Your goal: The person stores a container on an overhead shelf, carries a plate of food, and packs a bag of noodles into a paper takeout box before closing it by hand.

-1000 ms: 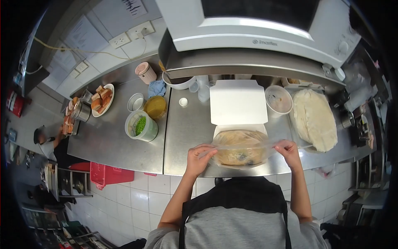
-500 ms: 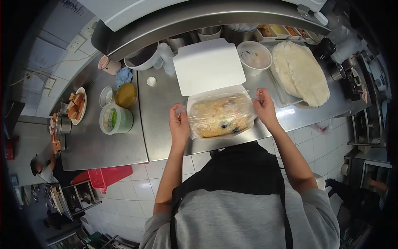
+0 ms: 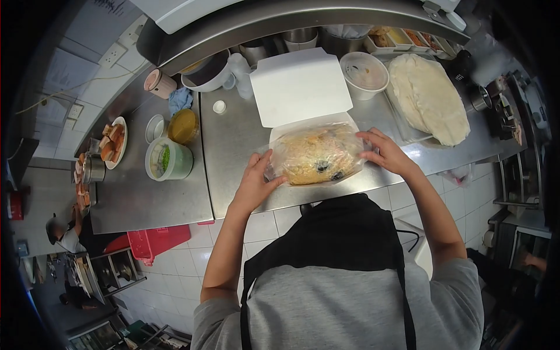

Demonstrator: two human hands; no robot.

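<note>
Looking down at the steel counter (image 3: 146,201) under a metal shelf (image 3: 245,30), we see one pale, oval, dough-like sheet (image 3: 429,99) at the right and, nearer the middle, one white box (image 3: 300,87), its lid open and laid back toward the shelf. In the box's base, close in front of us, lies one rounded block of food (image 3: 315,154): golden yellow, rough on top, with at least two dark pieces toward its near side. Clear film (image 3: 279,158) covers it, shiny and wrinkled, spreading past both ends. Our left hand (image 3: 255,182) is at the left end and our right hand (image 3: 388,153) at the right, thumbs spread from fingers and touching the film; whether either pinches it, we cannot tell.

The base sits just inside the counter's front edge. Plain steel lies between our left hand and the seam crossing the counter, and more runs along the front beyond our right hand.

By size, we count one lidded white tub (image 3: 366,93) just beside the lid, one plate (image 3: 124,140) of bread-like pieces too small to number, one tub of chopped greens (image 3: 181,166), one round yellow-brown tub (image 3: 184,127), one pink container (image 3: 160,84), one small bowl (image 3: 156,127), one blue cloth (image 3: 181,100) and one little white cap (image 3: 219,107).
</note>
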